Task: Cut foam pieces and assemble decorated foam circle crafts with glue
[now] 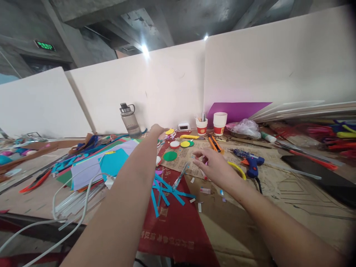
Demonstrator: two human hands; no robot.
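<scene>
My left hand reaches far forward to a round yellow-topped piece near the back of the table. One finger stretches to the edge of that piece; the other fingers are hidden, so I cannot tell whether they grip it. My right hand hovers over the cardboard, thumb and fingers apart and slightly curled, holding nothing that I can see. Between the hands lie a green disc, a white disc with a red rim and a yellow disc. Blue paper strips lie nearer me, below a clear-wrapped slim item.
Right of my right hand are an orange utility knife and a blue glue gun. Two paper cups and a small clock stand behind. A water bottle, coloured paper and a white cable are left.
</scene>
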